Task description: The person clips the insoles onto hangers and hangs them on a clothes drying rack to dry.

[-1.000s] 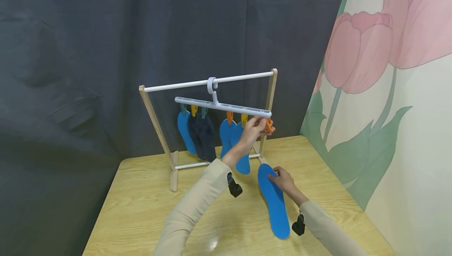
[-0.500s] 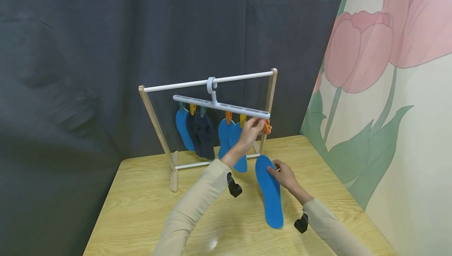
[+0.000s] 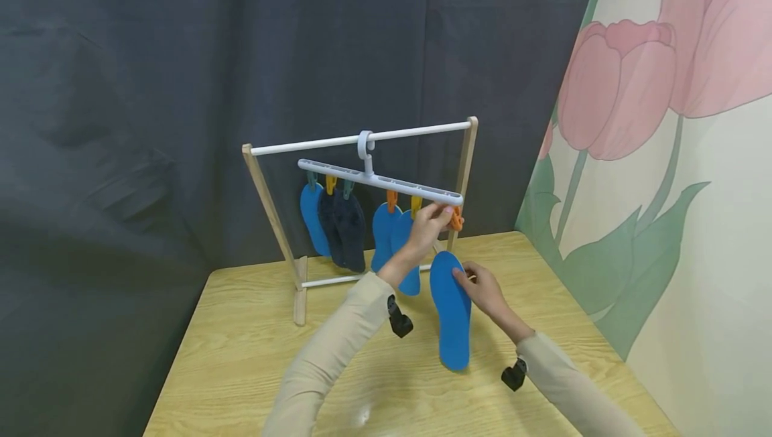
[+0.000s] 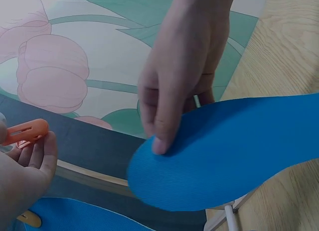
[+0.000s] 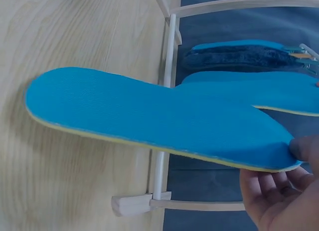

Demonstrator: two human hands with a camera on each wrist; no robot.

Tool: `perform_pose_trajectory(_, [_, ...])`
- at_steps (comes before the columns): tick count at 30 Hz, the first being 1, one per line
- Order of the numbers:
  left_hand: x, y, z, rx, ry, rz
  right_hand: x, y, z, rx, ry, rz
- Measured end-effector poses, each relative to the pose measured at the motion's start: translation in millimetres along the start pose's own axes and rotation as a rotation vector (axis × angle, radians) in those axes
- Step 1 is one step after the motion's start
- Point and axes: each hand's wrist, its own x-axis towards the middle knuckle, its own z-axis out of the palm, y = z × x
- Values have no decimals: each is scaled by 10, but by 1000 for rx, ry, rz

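Observation:
In my right hand [image 3: 485, 293] I pinch a blue insole [image 3: 451, 323] near its upper end, and it hangs down in front of the rack. The right wrist view shows the thumb on the blue face of this insole [image 5: 149, 121], with fingers behind its yellowish edge. My left hand [image 3: 425, 229] holds an orange clothespin [image 3: 456, 218] at the low right end of a pale grey hanger [image 3: 338, 171]. In the left wrist view the orange clothespin [image 4: 27, 132] lies between thumb and fingers. The held insole's top is below and apart from that clothespin.
From the tilted hanger, clothespins hold blue insoles [image 3: 384, 236] and dark fuzzy insoles [image 3: 350, 229]. The hanger hooks over the white bar [image 3: 301, 146] of a wooden rack [image 3: 271, 216] on a wood table [image 3: 241, 356]. A dark curtain [image 3: 151, 122] stands behind, a painted wall [image 3: 693, 222] at right.
My right hand has raised the blue insole and brought it leftward, nearer the left hand. The hanger's right end has dipped slightly. The left hand keeps its grip on the orange clothespin.

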Motion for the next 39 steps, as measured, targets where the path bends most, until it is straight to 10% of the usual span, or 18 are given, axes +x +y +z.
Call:
perform_pose_trajectory(3, [143, -367, -68, 44, -3, 66, 21, -62, -11, 11, 29, -12])
perform_pose_trajectory(8, [205, -512, -135, -6, -17, 53, 35, -157, -20, 19, 65, -27])
perform_pose_trajectory(14, [11, -79, -42, -1, 33, -3, 26, -219, -37, 62, 120, -43])
perform_pose_trajectory(39, [27, -29, -46, -45, 168, -94, 52, -293, -101, 111, 171, -38])
